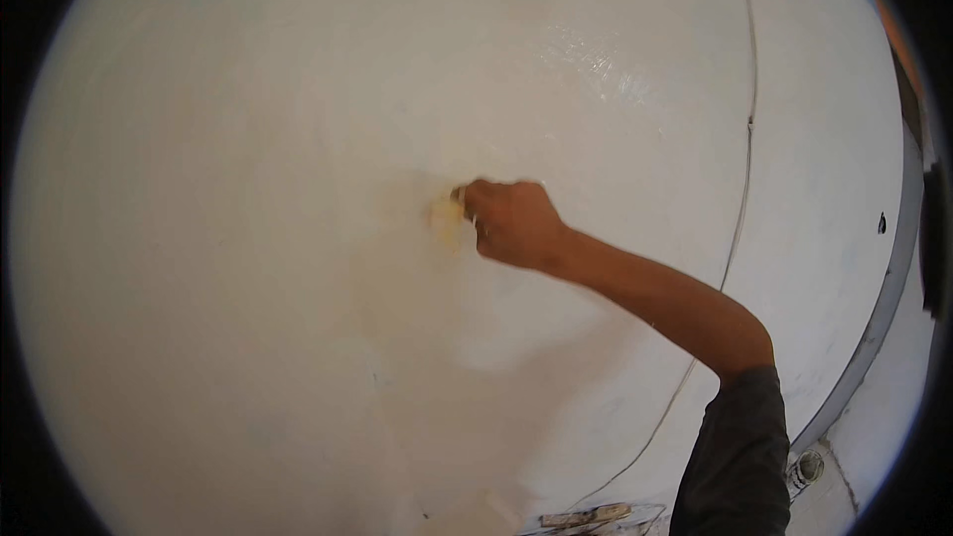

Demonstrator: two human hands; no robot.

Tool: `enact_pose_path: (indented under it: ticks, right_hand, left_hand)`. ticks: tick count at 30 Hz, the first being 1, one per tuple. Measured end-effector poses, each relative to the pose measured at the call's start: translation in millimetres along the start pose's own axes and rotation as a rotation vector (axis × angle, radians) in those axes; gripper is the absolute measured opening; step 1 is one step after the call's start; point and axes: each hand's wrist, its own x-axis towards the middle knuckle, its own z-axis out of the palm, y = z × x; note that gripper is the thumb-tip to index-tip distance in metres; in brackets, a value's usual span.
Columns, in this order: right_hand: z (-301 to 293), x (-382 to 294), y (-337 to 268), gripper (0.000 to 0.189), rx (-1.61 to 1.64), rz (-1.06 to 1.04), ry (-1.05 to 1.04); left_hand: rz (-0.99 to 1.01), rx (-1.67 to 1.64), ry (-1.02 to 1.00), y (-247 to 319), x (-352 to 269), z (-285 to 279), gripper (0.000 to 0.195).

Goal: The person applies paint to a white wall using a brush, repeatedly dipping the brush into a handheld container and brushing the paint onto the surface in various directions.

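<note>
My right hand (517, 223) reaches in from the lower right, its fist closed around a small tool, mostly hidden by the fingers. A blurred yellowish end (447, 223) shows past the knuckles; it looks like a brush, though motion blur leaves the exact kind unclear. That end is at or very close to the off-white wall (246, 238), which fills most of the view. Above and right of the hand, a streaky patch (603, 67) on the wall shines as if wet. My left hand is out of view.
A thin cable (748, 123) runs down the wall, passing behind my forearm. At the bottom lies a worn wooden piece (588, 516). A round, open-ended pipe or container (808, 467) stands at lower right, beside a grey strip (887, 298). A small dark mark (881, 223) sits nearby.
</note>
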Motion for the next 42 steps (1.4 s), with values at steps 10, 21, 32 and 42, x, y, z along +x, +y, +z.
enact_pose_path:
  ticks: [10, 21, 32, 42]
  right_hand:
    - [-203.7, 4.7, 264.7, 0.028, -0.607, 0.659, 0.803]
    - [-25.8, -59.0, 142.0, 0.029, 0.055, 0.063, -0.046]
    - [-166.8, -2.3, 328.1, 0.029, -0.496, 0.599, 0.583]
    - [-24.2, -154.5, 198.7, 0.032, 0.235, 0.101, -0.366]
  left_hand:
    - [-0.004, -0.019, 0.015, -92.2, 16.2, 37.3, 0.073]
    - [-0.01, 0.074, -0.01, -173.5, 60.7, 75.2, 0.074]
    - [-0.048, 0.07, 0.015, -186.3, 93.4, 78.4, 0.074]
    - [-0.082, 0.063, 0.116, -207.6, 140.5, 80.4, 0.073]
